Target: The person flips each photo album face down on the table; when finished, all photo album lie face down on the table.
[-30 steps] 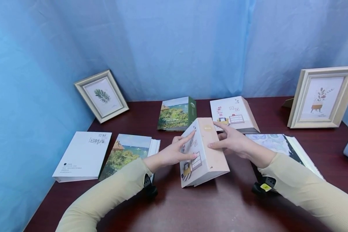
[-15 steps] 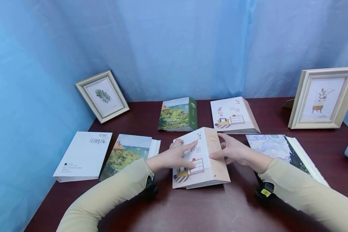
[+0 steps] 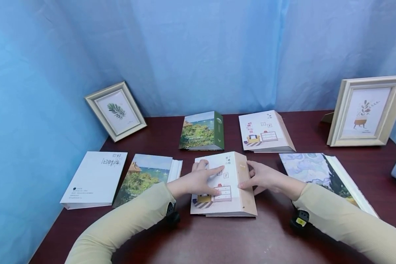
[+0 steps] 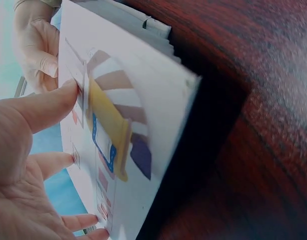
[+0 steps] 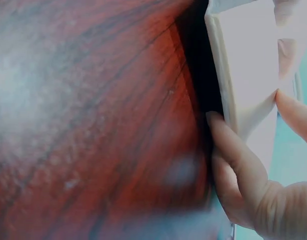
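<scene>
A photo album (image 3: 230,174) with a white cover, a drawn armchair and dresser, and a peach spine lies in the middle of the table. My left hand (image 3: 198,182) rests on its cover, thumb and fingers spread; the left wrist view shows the fingertips (image 4: 71,91) touching the printed side. At the spine, my right hand (image 3: 264,178) grips the album between thumb and fingers. In the right wrist view the thumb is at the upper edge of the spine (image 5: 251,65) and the fingers (image 5: 233,150) are at its lower edge.
Behind stand a green landscape album (image 3: 198,130) and a matching armchair album (image 3: 265,132). To the left lie a white album (image 3: 95,179) and another landscape album (image 3: 148,174); a painted-cover album (image 3: 316,172) is at right. Picture frames (image 3: 117,110) stand at both sides before blue curtains (image 3: 211,55).
The album has come down from a tilted position to lie flatter on the table, cover turned upward. Both hands have stayed on it, shifting slightly.
</scene>
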Demonstrator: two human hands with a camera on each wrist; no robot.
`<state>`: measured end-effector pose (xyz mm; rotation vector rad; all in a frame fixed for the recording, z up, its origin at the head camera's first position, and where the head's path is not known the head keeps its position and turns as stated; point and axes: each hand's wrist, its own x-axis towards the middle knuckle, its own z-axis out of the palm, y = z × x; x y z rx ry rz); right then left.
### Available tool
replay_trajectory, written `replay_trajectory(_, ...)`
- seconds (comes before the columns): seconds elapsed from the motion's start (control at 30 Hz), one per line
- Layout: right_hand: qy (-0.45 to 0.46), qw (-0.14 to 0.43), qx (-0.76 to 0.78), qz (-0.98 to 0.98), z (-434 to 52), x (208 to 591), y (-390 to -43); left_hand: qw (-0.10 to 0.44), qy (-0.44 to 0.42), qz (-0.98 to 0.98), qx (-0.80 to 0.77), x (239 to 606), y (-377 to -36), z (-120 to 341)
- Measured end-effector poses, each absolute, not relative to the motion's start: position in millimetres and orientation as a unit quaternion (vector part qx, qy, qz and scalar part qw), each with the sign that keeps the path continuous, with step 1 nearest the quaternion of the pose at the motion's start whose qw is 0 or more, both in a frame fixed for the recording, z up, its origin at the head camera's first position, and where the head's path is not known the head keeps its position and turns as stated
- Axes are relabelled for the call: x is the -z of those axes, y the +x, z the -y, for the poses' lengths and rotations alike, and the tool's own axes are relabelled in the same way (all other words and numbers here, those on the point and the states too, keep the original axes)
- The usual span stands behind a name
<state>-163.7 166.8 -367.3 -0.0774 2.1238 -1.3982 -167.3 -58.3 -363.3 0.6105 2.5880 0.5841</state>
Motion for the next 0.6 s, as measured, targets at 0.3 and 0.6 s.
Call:
replay_trajectory(0.3, -0.040, 0.288, 0.504, -0.813, -166.1, 366.8, -163.3, 0.204, 0.219, -0.931, -0.208, 364.2, -167.2, 59.4)
replay_trajectory(0.6, -0.051, 0.266, 0.453, -0.849, -166.6, 362.8, -162.3, 0.201, 0.221, -0.933, -0.199, 364.6, -165.6, 59.6)
